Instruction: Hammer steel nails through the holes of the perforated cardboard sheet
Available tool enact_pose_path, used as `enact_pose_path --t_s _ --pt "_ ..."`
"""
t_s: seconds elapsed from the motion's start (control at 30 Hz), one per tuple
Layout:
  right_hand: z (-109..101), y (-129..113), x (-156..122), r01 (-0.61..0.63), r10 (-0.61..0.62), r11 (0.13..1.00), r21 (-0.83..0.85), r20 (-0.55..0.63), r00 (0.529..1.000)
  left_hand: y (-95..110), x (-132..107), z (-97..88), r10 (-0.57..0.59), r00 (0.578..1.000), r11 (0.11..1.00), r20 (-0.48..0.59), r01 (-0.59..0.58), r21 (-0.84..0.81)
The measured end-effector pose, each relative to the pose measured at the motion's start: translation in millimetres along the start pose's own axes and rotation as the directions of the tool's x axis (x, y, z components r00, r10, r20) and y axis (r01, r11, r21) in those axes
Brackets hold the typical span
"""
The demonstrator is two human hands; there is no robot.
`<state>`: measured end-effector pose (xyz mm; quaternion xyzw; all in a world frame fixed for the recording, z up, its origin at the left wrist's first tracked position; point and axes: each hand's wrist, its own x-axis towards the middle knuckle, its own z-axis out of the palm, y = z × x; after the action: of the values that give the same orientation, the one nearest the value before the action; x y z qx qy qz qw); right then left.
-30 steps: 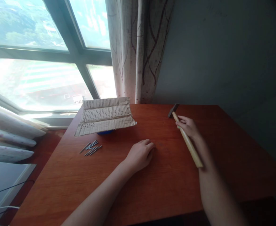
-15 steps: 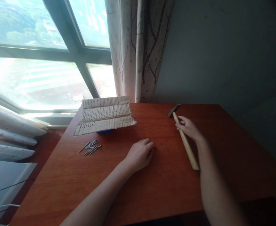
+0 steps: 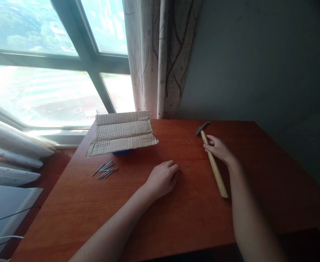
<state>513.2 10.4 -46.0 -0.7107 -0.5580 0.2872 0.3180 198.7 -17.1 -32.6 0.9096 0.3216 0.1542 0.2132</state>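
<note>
We have the hammer (image 3: 214,166) on the right half of the bench (image 3: 176,218), its head near the far edge and its handle pointing toward the near edge. Our right hand (image 3: 217,147) pinches the handle just below the head, thumb and fingers about the wood. Our left hand (image 3: 162,177) rests palm down, fingers curled, around the middle of the bench; we cannot tell whether anything lies under the palm.

To handle the hammer well, we judge this high grip good for steering or setting it down, since the weight is close to our fingers. For a swing we would want the whole palm wrapped lower on the handle. Either way, the head should stay clear of the far edge and our other hand.

Counting up: one hammer; one sheet of holed cardboard (image 3: 123,131) by the far left corner, propped on one blue object (image 3: 122,152), mostly hidden; and about eight nails (image 3: 105,166) between that cardboard and the near edge, toward the left edge, overlapping too much for certainty.
</note>
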Motion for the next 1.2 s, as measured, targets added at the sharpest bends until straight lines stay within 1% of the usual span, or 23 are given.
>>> enact_pose_path --t_s 0.17,0.2,0.27,0.33,0.43,0.5,0.53,0.57,0.6,0.63,0.67,0.7,0.77,0.83,0.9,0.93,0.97,1.0,1.03,1.07,1.1,1.13,1.2 --pt "-0.6 -4.2 -1.8 0.028 -0.029 0.999 -0.038 -0.042 0.999 0.5 0.3 -1.0 -0.003 1.000 1.000 0.006 0.003 0.002" --pt "-1.5 -5.2 -1.5 0.033 -0.036 0.998 -0.049 -0.071 0.997 0.6 0.4 -1.0 -0.003 1.000 1.000 0.007 0.003 0.002" --pt "-3.9 -7.6 -0.7 0.039 -0.051 0.997 -0.070 -0.169 0.984 0.9 0.6 -1.0 0.000 1.000 1.000 0.004 0.000 0.001" --pt "-6.3 -11.8 -0.5 0.045 -0.068 0.995 -0.086 -0.297 0.952 1.5 0.8 -1.2 0.005 1.000 1.000 0.007 -0.005 -0.001" --pt "-5.5 -25.1 -4.1 0.084 -0.116 0.993 -0.087 -0.471 0.875 2.4 0.8 -1.8 0.005 1.000 1.000 0.015 -0.005 0.011" --pt "1.3 -39.5 -10.0 0.146 -0.160 0.987 -0.070 -0.545 0.823 2.4 0.5 -2.2 0.009 1.000 1.000 0.011 -0.009 0.023" --pt "7.1 -48.0 -13.7 0.177 -0.181 0.982 -0.062 -0.554 0.813 2.1 0.2 -2.3 0.013 1.000 1.000 0.007 -0.014 0.027" --pt "14.5 -57.1 -17.8 0.195 -0.195 0.979 -0.056 -0.529 0.826 1.7 -0.1 -2.5 0.021 1.000 0.999 0.005 -0.021 0.028" --pt "23.2 -66.1 -22.0 0.203 -0.214 0.976 -0.076 -0.477 0.852 1.3 -0.4 -2.7 0.028 1.000 0.999 0.001 -0.028 0.026" --pt "33.1 -74.8 -26.3 0.216 -0.242 0.970 -0.110 -0.386 0.890 1.1 -0.8 -3.0 0.033 0.999 0.999 -0.005 -0.033 0.022" --pt "43.6 -82.5 -30.3 0.235 -0.263 0.964 -0.122 -0.321 0.910 1.1 -1.1 -3.6 0.037 0.999 0.999 -0.016 -0.037 0.015" --pt "54.6 -89.0 -34.1 0.253 -0.281 0.958 -0.131 -0.273 0.920 1.6 -1.4 -4.7 0.038 0.999 0.999 -0.037 -0.038 0.007" --pt "76.1 -97.2 -40.4 0.282 -0.310 0.946 -0.156 -0.194 0.931 3.4 -2.2 -9.4 0.028 0.992 0.999 -0.120 -0.030 -0.012" --pt "95.0 -98.9 -45.1 0.300 -0.324 0.939 -0.168 -0.136 0.936 5.1 -4.3 -20.3 0.010 0.968 0.998 -0.251 -0.023 -0.050" --pt "109.5 -95.7 -48.4 0.295 -0.320 0.937 -0.188 -0.121 0.940 3.3 -9.5 -40.0 -0.023 0.915 0.993 -0.403 -0.025 -0.113" --pt "114.9 -93.2 -49.5 0.291 -0.318 0.936 -0.197 -0.120 0.940 -0.2 -13.5 -53.5 -0.046 0.877 0.989 -0.478 -0.029 -0.147" --pt "119.2 -90.4 -50.4 0.290 -0.317 0.935 -0.204 -0.119 0.941 -6.0 -18.6 -68.8 -0.095 0.826 0.984 -0.555 -0.005 -0.177" --pt "122.4 -87.7 -51.0 0.290 -0.318 0.934 -0.208 -0.116 0.941 -14.3 -24.4 -85.4 -0.175 0.753 0.977 -0.634 0.052 -0.208" --pt "124.8 -85.4 -51.3 0.293 -0.320 0.933 -0.208 -0.110 0.941 -25.1 -30.7 -102.4 -0.283 0.666 0.957 -0.690 0.145 -0.253" --pt "126.4 -83.6 -51.2 0.296 -0.322 0.933 -0.205 -0.104 0.941 -38.0 -37.1 -118.8 -0.414 0.559 0.910 -0.719 0.259 -0.322" --pt "127.4 -82.3 -50.7 0.299 -0.323 0.933 -0.199 -0.099 0.941 -52.4 -43.1 -133.7 -0.529 0.459 0.845 -0.714 0.363 -0.393" --pt "128.1 -81.4 -49.9 0.302 -0.324 0.934 -0.191 -0.094 0.941 -67.5 -48.4 -146.2 -0.577 0.418 0.810 -0.702 0.408 -0.422" --pt "128.5 -80.8 -47.9 0.305 -0.323 0.937 -0.170 -0.087 0.943 -96.7 -55.7 -162.3 -0.646 0.366 0.751 -0.670 0.462 -0.473"
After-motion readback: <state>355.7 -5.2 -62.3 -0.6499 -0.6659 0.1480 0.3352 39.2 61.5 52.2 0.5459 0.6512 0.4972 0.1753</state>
